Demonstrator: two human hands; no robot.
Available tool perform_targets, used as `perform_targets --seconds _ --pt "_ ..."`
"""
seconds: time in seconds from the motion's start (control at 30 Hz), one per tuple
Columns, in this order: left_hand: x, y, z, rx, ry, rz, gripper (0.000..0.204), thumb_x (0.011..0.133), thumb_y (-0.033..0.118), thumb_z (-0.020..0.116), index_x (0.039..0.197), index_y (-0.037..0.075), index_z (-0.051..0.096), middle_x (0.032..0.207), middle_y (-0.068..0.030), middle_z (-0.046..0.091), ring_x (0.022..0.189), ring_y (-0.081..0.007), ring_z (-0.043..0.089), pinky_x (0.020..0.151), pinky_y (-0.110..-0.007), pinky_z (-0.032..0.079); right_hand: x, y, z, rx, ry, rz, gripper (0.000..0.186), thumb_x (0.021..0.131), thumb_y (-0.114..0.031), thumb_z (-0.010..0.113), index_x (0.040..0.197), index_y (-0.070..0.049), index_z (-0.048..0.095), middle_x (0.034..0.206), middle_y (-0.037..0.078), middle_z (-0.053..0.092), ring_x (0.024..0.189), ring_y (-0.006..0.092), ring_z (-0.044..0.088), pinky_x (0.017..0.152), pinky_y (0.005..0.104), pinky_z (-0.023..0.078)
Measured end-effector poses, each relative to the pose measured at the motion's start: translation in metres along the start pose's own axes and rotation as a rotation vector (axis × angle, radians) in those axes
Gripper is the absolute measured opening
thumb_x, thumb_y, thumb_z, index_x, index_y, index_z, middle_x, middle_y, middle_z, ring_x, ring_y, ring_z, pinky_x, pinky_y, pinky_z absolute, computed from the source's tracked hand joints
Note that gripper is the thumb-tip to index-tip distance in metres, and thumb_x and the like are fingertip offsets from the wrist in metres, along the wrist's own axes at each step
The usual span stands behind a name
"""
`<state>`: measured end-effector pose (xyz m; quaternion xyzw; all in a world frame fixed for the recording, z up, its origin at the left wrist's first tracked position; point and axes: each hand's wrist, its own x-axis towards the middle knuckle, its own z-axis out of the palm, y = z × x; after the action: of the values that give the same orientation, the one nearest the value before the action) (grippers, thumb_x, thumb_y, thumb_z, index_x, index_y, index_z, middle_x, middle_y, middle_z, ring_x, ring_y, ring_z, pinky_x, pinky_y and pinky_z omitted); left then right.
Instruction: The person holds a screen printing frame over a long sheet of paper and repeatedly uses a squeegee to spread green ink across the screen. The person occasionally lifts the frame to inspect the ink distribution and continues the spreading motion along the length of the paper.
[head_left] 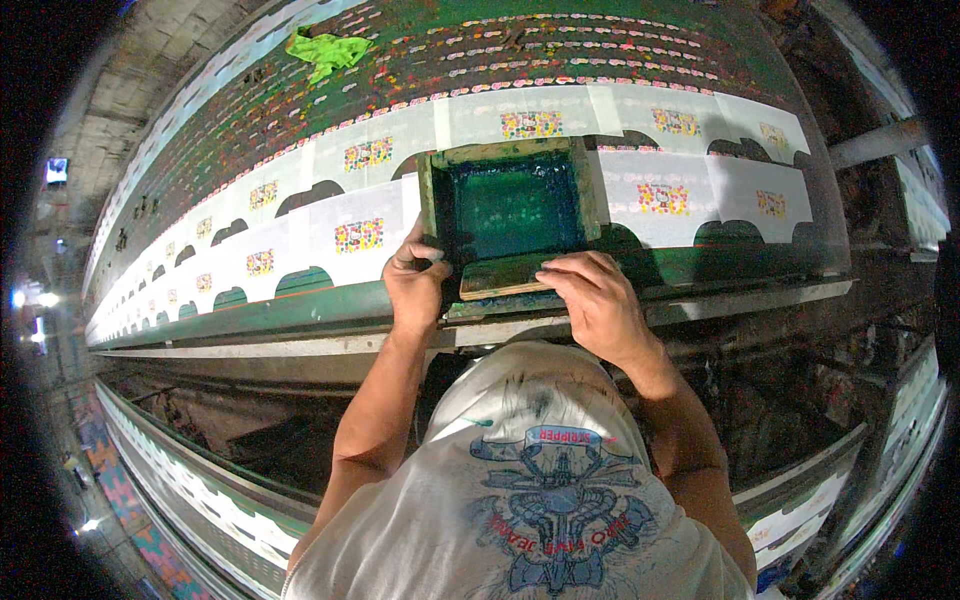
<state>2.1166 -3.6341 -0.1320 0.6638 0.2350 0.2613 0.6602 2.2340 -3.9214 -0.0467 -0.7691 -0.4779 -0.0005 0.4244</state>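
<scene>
A wooden-framed printing screen (510,205) with dark green mesh lies flat on a long green printing table (300,310), over a row of white fabric pieces (340,235) that carry small multicoloured prints. My left hand (415,280) grips the frame's near left corner. My right hand (595,295) lies on the near wooden edge of the frame, fingers curled over it. Both forearms reach up from the lower edge.
A crumpled bright green cloth (325,50) lies on the far side of the table. More white pieces (740,190) continue to the right. Another long table (200,490) with white pieces runs below at left. A metal rail (760,295) edges the near side.
</scene>
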Motion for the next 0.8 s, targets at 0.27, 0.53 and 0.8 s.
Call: perform_targets --seconds 0.27,0.53,0.8 --pt "-0.004 0.012 0.0 0.07 0.011 -0.129 0.031 0.076 -0.025 0.072 0.09 0.003 0.069 0.17 -0.0255 0.055 0.148 -0.0283 0.062 0.123 -0.039 0.046 0.03 -0.023 0.013 -0.335 -0.269 -0.043 0.038 0.09 -0.004 0.07 0.127 -0.007 0.078 0.121 0.012 0.075 0.114 0.0329 0.071 0.101 0.0498 0.057" --pt "-0.002 0.004 -0.001 -0.139 0.023 -0.115 0.03 0.093 -0.022 0.061 0.111 -0.004 0.078 0.17 -0.0289 0.054 0.153 -0.031 0.058 0.127 -0.041 0.042 0.11 0.002 -0.012 -0.264 -0.593 0.104 0.035 0.094 0.004 0.067 0.126 -0.005 0.076 0.113 0.018 0.075 0.116 0.0419 0.071 0.102 0.0526 0.058" --pt "0.012 0.031 -0.006 -0.037 -0.096 -0.191 0.033 0.093 -0.023 0.063 0.119 -0.005 0.073 0.168 -0.0279 0.055 0.15 -0.0303 0.06 0.124 -0.038 0.047 0.159 0.046 0.012 -0.301 -0.35 0.165 0.039 0.093 0.007 0.067 0.128 -0.005 0.077 0.113 0.022 0.075 0.11 0.0451 0.073 0.099 0.0544 0.059"
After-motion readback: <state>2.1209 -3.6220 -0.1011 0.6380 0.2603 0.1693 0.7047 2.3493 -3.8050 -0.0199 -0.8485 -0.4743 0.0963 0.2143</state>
